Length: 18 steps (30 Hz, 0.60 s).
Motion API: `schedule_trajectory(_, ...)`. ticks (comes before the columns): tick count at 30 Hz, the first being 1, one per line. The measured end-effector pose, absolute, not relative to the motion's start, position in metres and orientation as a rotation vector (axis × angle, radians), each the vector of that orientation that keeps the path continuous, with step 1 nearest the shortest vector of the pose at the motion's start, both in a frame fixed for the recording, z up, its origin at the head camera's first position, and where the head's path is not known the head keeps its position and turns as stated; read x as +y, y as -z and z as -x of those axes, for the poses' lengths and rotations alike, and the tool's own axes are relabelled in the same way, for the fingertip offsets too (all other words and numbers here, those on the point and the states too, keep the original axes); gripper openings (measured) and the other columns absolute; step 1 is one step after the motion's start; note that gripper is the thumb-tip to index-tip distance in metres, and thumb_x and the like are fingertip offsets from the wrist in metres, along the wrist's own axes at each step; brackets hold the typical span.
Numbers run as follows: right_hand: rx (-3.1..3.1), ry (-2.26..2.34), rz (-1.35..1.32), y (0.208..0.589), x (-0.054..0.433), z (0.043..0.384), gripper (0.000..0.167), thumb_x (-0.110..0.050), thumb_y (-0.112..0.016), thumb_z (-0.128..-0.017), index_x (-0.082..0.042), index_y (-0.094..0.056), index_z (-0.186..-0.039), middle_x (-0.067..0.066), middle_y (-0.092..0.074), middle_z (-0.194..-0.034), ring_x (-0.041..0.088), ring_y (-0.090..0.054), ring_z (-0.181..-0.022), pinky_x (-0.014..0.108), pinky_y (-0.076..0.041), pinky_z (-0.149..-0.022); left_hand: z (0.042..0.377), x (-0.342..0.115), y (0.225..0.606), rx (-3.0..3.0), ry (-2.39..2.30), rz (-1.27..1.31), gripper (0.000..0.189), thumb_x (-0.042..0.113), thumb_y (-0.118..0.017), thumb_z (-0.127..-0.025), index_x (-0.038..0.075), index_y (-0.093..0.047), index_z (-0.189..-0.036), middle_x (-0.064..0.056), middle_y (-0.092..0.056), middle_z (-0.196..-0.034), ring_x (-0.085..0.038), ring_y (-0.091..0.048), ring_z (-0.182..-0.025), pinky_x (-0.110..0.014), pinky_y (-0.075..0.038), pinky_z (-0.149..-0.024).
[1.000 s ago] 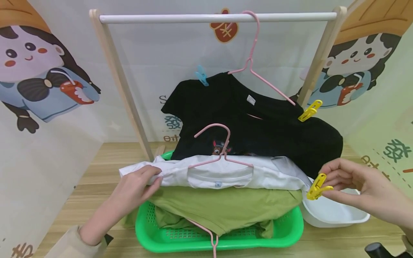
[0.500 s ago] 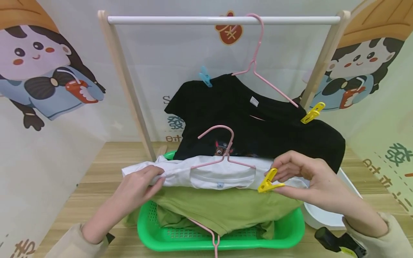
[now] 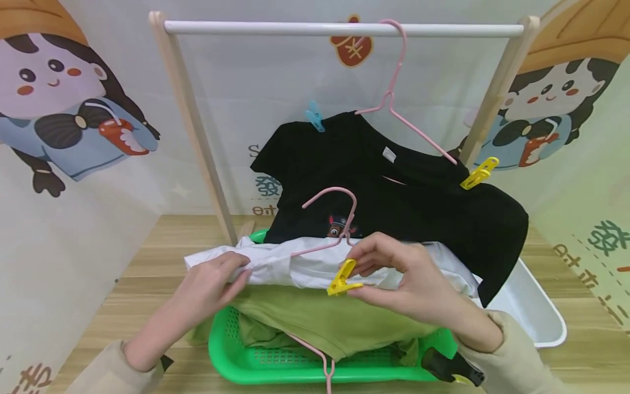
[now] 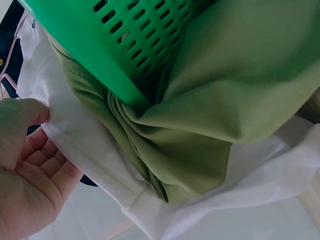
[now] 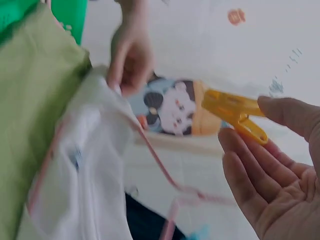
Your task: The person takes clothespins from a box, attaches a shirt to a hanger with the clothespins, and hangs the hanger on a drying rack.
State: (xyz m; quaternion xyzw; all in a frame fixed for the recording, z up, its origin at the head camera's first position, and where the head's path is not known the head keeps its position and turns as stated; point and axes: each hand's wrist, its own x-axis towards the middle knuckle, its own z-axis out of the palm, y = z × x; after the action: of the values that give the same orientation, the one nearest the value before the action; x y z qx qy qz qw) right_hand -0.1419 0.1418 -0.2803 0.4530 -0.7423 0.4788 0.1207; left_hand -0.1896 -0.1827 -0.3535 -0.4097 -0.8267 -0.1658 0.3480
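My left hand (image 3: 216, 282) pinches the left shoulder of a white shirt (image 3: 268, 262), thumb in front, as the left wrist view also shows. A pink hanger (image 3: 339, 191) sits in that shirt's neck, its hook standing up. Between thumb and fingers, my right hand (image 3: 394, 268) pinches a yellow clothespin (image 3: 343, 279) by its handles, over the shirt's collar area and partly covering it. In the right wrist view the clothespin (image 5: 235, 110) points towards the left hand and is apart from the cloth. Under the white shirt lies a green garment (image 3: 315, 314).
A green basket (image 3: 266, 375) holds the clothes. Behind, a black T-shirt (image 3: 418, 208) hangs by a pink hanger (image 3: 394, 71) from the white rail (image 3: 275, 28), with a blue clothespin (image 3: 315, 117) and a yellow one on its shoulders. A white bin (image 3: 546, 306) stands right.
My right hand has moved left with the yellow clothespin, from beside the white bin to over the white shirt's collar. My left hand keeps its hold on the shirt.
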Motion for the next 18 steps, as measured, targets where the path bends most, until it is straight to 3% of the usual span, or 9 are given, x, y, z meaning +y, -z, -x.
schedule_trajectory(8, -2.179, -1.170, -1.309, 0.286, 0.085, 0.156, 0.036, -0.004, -0.077, -0.075, -0.004, -0.057, -0.104, 0.005, -0.067, -0.096, 0.014, -0.065, -0.083, 0.022, -0.052, -0.076, 0.187, -0.186, 0.351, -2.153, 0.437, 1.064, 0.051, 0.036, -0.029, -0.102, 0.000, -0.062, -0.089, -0.010, -0.067, -0.083, -0.022, -0.065, -0.068, -0.033, -0.053, -0.054)
schedule_trajectory(18, -2.147, -1.052, -1.352, 0.291, 0.048, 0.184, 0.029, -0.002, -0.073, -0.079, -0.003, -0.055, -0.102, 0.006, -0.066, -0.095, 0.015, -0.067, -0.086, 0.022, -0.052, -0.076, 0.186, -0.183, 0.345, -2.171, 0.441, 1.066, 0.048, 0.037, -0.030, -0.102, 0.002, -0.061, -0.090, -0.007, -0.066, -0.081, -0.017, -0.062, -0.064, -0.032, -0.051, -0.051)
